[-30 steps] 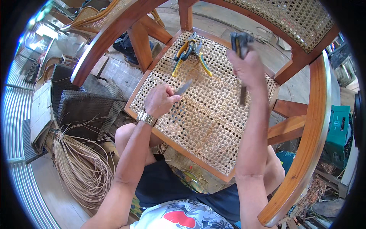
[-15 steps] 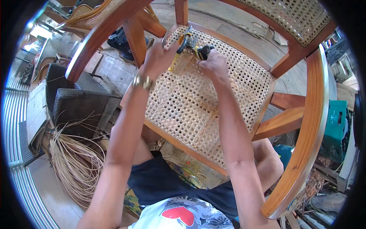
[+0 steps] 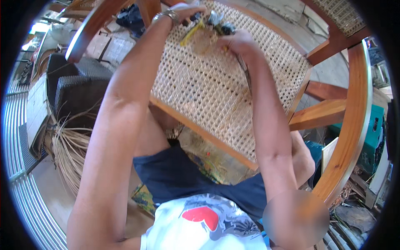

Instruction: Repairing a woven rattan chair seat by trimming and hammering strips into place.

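Note:
The cane seat [image 3: 216,87] of a wooden chair lies before me. At its far part, my left hand [image 3: 187,12], with a metal watch on the wrist, is over yellow-handled pliers [image 3: 191,33]; its fingers are blurred. My right hand [image 3: 241,46] is closed on a dark tool [image 3: 228,29], partly hidden, with a long narrow part beneath my forearm. Pale brown debris or discolouration shows on the cane between my hands.
The chair's curved arm [image 3: 356,116] rises on my right, with a green crate [image 3: 373,148] beyond. On my left are dark woven furniture [image 3: 77,89], cardboard [image 3: 37,112], a cane bundle [image 3: 68,154] and corrugated sheeting [image 3: 23,200].
Both hands have moved toward the far part of the seat, the right one also inward with its tool. The knife-like blade earlier in my left hand is no longer visible. The view has shifted.

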